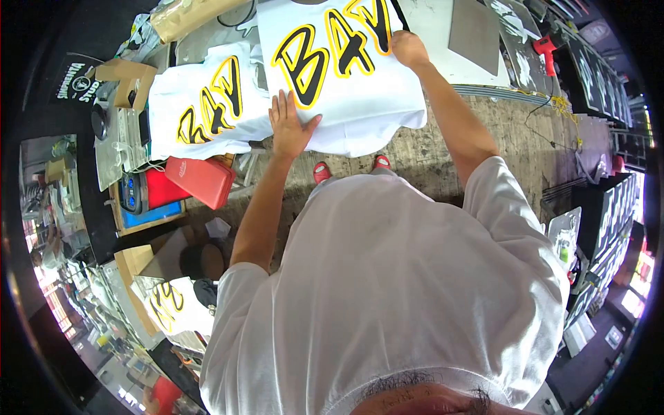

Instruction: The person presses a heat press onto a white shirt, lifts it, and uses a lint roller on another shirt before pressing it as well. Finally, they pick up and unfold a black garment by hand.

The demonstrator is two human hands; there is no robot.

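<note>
A white T-shirt (370,93) with "BAD" printed in black, yellow and orange lies spread in front of me, its near end hanging over the edge. My left hand (290,128) rests flat on its lower left part, fingers stretched and thumb apart. At the shirt's right edge, beside the print, my right hand (409,50) has its fingers curled in on the fabric; the fingertips are partly hidden. A narrow black strip (400,15) shows just beyond that hand. To the left lies a second white T-shirt (250,90) with the same print.
A red case (200,181) and an open cardboard box (130,81) are at the left. A grey flat board (474,34) lies right of the shirt, with a red heat gun (545,54) farther right. Another printed shirt (187,311) lies at lower left.
</note>
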